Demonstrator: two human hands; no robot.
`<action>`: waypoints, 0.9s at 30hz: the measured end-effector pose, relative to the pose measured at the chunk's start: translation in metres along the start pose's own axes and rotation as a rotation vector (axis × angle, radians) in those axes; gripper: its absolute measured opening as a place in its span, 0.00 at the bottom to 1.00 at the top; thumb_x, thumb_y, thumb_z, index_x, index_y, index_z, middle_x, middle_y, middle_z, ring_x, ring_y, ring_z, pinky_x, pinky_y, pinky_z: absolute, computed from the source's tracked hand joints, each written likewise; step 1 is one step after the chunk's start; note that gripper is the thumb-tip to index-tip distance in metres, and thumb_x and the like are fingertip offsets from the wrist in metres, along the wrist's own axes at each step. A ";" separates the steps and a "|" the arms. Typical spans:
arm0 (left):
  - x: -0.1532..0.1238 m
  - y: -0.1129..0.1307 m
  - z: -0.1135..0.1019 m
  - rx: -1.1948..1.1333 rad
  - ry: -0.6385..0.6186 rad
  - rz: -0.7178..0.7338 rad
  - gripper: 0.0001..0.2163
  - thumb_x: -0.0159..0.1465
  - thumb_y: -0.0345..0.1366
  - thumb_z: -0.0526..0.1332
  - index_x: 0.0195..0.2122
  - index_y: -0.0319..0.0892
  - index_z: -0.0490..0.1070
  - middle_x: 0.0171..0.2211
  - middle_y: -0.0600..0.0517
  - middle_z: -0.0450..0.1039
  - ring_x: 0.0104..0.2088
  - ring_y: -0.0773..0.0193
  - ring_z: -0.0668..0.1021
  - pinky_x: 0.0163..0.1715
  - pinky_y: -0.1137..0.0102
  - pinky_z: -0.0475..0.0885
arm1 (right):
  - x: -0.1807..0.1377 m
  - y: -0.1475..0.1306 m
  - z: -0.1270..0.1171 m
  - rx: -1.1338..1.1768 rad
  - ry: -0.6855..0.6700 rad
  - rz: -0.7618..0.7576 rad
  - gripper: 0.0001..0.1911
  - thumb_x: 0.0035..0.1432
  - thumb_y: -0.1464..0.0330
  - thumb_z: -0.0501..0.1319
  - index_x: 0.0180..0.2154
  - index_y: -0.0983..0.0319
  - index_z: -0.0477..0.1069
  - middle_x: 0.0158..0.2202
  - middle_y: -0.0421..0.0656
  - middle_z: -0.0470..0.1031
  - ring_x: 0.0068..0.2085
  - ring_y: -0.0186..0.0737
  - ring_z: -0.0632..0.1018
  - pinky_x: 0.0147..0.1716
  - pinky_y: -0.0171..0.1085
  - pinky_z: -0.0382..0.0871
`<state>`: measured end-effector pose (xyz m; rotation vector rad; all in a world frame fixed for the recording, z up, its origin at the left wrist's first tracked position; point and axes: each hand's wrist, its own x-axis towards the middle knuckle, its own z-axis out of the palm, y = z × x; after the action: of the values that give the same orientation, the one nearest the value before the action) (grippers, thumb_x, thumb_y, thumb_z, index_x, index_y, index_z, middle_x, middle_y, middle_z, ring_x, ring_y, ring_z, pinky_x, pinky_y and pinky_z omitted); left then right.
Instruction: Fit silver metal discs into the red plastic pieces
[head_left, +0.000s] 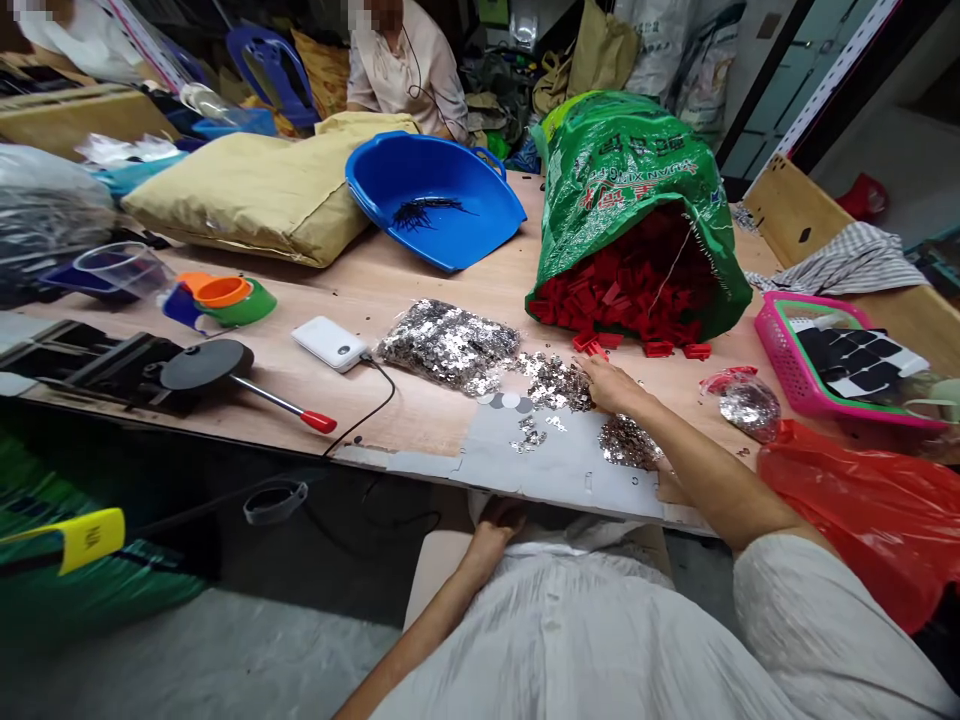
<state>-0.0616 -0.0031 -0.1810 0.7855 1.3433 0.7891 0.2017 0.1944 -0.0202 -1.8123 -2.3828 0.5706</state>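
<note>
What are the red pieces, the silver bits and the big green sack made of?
Red pieces: probably hard plastic, evenly coloured with crisp edges.
Silver bits: likely thin metal, glinting brightly, though shiny plastic is possible.
Green sack: seemingly plastic, with glossy crinkles.

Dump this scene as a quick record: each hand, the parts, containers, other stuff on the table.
right hand: reaching over the table, fingers at a red piece; grip unclear
left hand: below the table edge, near the lap; any hold hidden
red pieces: heaped in the green sack's mouth, a few outside it
green sack: lying open toward the person
silvery pieces: loose heaps near the right hand, more in a packed bag
other containers: blue basin, pink basket
left side: red-tipped lever, white device with cable
</note>
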 end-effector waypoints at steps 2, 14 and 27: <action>-0.002 0.002 0.000 0.006 0.000 0.012 0.18 0.46 0.40 0.69 0.39 0.44 0.76 0.47 0.46 0.75 0.51 0.50 0.76 0.56 0.58 0.68 | -0.005 -0.005 0.007 -0.014 -0.035 0.055 0.35 0.56 0.78 0.52 0.65 0.59 0.57 0.57 0.53 0.66 0.49 0.52 0.75 0.47 0.44 0.68; -0.008 0.008 0.002 -0.034 -0.015 0.040 0.19 0.47 0.40 0.70 0.40 0.42 0.78 0.46 0.45 0.77 0.50 0.49 0.77 0.56 0.57 0.68 | 0.013 -0.025 0.020 0.090 -0.024 -0.016 0.29 0.54 0.76 0.54 0.58 0.56 0.67 0.48 0.47 0.71 0.47 0.47 0.74 0.46 0.40 0.68; -0.007 0.004 0.001 -0.059 -0.037 0.047 0.19 0.47 0.40 0.70 0.41 0.40 0.77 0.44 0.44 0.78 0.48 0.50 0.78 0.55 0.57 0.68 | -0.028 -0.078 0.029 -0.030 0.114 -0.198 0.29 0.54 0.83 0.51 0.56 0.59 0.65 0.50 0.49 0.66 0.48 0.45 0.70 0.50 0.41 0.67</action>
<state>-0.0608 -0.0067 -0.1739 0.7841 1.2670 0.8429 0.1300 0.1432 -0.0159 -1.5493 -2.4656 0.4010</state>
